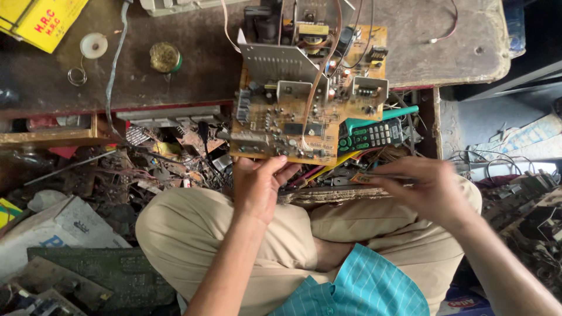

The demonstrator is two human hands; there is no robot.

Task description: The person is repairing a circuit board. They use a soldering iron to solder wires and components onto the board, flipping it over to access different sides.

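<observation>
Head view, looking down on a seated person, legs crossed, khaki trousers [193,234], teal checked shirt hem [363,287] at 6 o'clock.

Left hand [257,184]: just below ctr. Thumb and fingers curl over the near edge of the circuit board [304,99], pinching it at its lower-left corner. Board sits at 12 o'clock from that hand, tilted up toward the camera, component side showing: tan substrate, metal heat sinks [275,61], brown and red wires looping across. Far edge of board overlaps the brown worktop [199,47].

Right hand [430,190]: at 3 o'clock from the left hand, apart from the board. Fingers drawn together, tips pinching a small flat piece [366,177], orange-brown; motion blur, so exact kind cannot tell.

Surroundings: black handset w/ green keys [372,136] lying just below board's right edge, 12 o'clock from the right hand, beside a teal tool handle [380,119]. Round solder tin [165,57] and white tape roll [93,45] on worktop at 10 o'clock. Yellow box [44,20] at far 10 o'clock corner. Heap of scrap wires and parts [158,164] at 9 o'clock under the worktop edge. Dark green boards [93,275] and a white carton [58,228] at 8 o'clock. More scrap electronics [527,205] at 3 o'clock.
</observation>
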